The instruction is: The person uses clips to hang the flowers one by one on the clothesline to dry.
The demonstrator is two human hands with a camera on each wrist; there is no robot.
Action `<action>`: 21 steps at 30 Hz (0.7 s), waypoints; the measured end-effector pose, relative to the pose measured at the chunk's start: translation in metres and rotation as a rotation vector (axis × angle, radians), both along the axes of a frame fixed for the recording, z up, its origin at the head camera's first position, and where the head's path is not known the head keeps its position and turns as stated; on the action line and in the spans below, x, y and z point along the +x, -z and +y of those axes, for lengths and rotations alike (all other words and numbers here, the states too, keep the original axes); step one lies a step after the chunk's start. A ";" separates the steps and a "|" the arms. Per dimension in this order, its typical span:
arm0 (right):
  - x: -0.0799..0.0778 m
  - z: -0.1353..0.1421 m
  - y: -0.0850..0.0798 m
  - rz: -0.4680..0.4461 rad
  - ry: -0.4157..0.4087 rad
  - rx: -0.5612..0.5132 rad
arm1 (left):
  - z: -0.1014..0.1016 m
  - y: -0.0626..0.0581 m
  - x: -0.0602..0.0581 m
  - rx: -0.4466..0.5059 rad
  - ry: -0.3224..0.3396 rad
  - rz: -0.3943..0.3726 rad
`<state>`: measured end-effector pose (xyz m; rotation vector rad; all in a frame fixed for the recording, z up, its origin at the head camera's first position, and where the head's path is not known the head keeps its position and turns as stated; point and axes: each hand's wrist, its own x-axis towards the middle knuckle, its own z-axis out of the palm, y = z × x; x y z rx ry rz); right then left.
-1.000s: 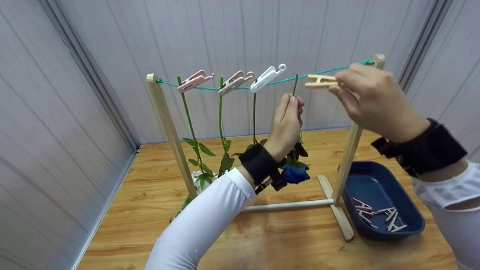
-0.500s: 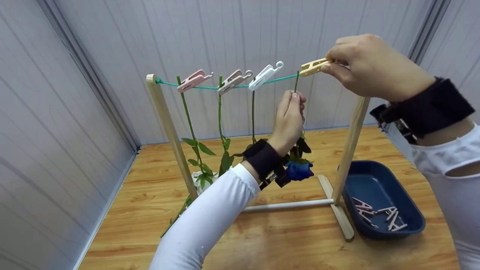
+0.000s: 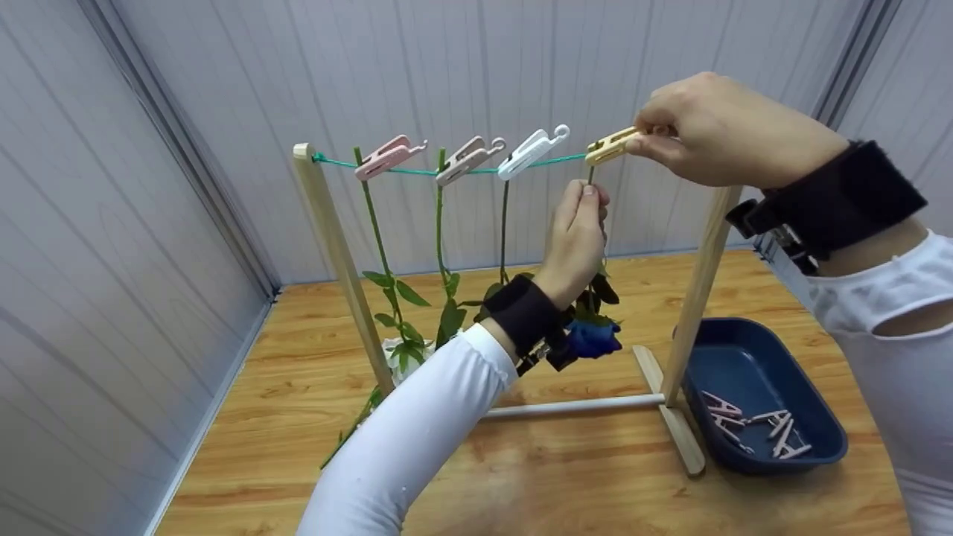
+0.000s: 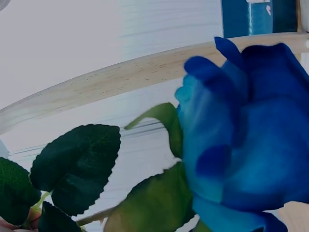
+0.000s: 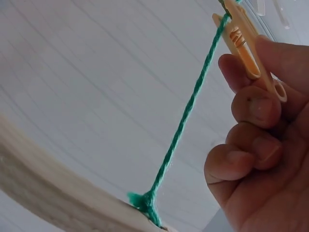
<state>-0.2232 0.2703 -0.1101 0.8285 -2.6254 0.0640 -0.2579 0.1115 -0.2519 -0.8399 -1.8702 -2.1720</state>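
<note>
My left hand (image 3: 577, 234) pinches the stem of an upside-down blue rose (image 3: 594, 339) just below the green cord (image 3: 560, 159). The bloom and its dark leaves fill much of the left wrist view, petals (image 4: 246, 130) at the right. My right hand (image 3: 718, 134) pinches the handles of a yellow clothespin (image 3: 612, 146), whose front end sits over the cord and the top of the rose stem. In the right wrist view the clothespin (image 5: 246, 43) has the cord at its tip. The tip end itself is partly cut off there.
Pink (image 3: 389, 158), taupe (image 3: 469, 161) and white (image 3: 530, 154) clothespins hold other hanging flower stems along the cord. A wooden stand (image 3: 339, 260) carries the cord. At right, a dark blue basin (image 3: 733, 350) holds several loose clothespins (image 3: 778, 432).
My right hand has risen and then moved left with the yellow clothespin, bringing it onto the cord and stem top. My left hand has shifted slightly, still pinching the rose stem.
</note>
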 end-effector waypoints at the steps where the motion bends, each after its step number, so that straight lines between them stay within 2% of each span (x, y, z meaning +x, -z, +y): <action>1: 0.000 0.001 0.000 -0.010 0.007 0.006 | 0.000 0.000 0.000 -0.001 -0.004 0.003; 11: -0.002 -0.001 -0.007 -0.139 0.112 0.076 | 0.001 0.001 0.001 -0.012 -0.021 0.009; 16: -0.002 0.001 -0.007 -0.120 0.111 0.084 | 0.001 0.000 0.003 -0.001 -0.007 0.006; 21: -0.002 0.004 -0.006 -0.073 0.090 0.045 | 0.002 -0.002 0.004 0.024 0.010 -0.002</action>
